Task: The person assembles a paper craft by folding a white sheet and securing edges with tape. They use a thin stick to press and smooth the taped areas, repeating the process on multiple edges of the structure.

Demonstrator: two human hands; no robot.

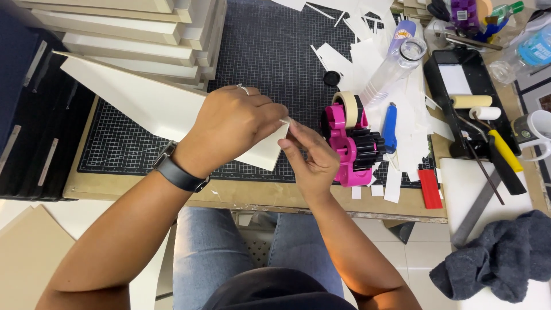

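Two bare hands meet over the front edge of a dark gridded cutting mat [264, 57], above the person's lap in blue jeans [206, 252]. Left hand [232, 123], with a dark watch [178, 172] on the wrist and a ring on one finger, has its fingers pressed together on the corner of a cream card panel [138, 100]; the panel slants up and away to the left, its near corner resting on the mat. Right hand [310, 158] pinches a small pale strip at that same corner, fingertips touching those of the left; whether the strip is tape or paper cannot be told. Just beside the right hand stands a pink and black tape dispenser [350, 143] carrying a roll of beige tape [347, 103], close enough to crowd the working corner. Beyond it lie a blue utility knife [390, 126], a red strip [429, 188] at the bench edge and scattered white paper offcuts [367, 40]. Further right sit a black tray [459, 86] with a small paint roller [470, 101], a yellow-handled tool [505, 150], a white mug [536, 129] and a grey cloth [499, 258]. At the far left, a stack of cream boards [138, 28] rests across the mat's rear corner; a clear plastic tube [396, 66] lies at the far right of the mat.
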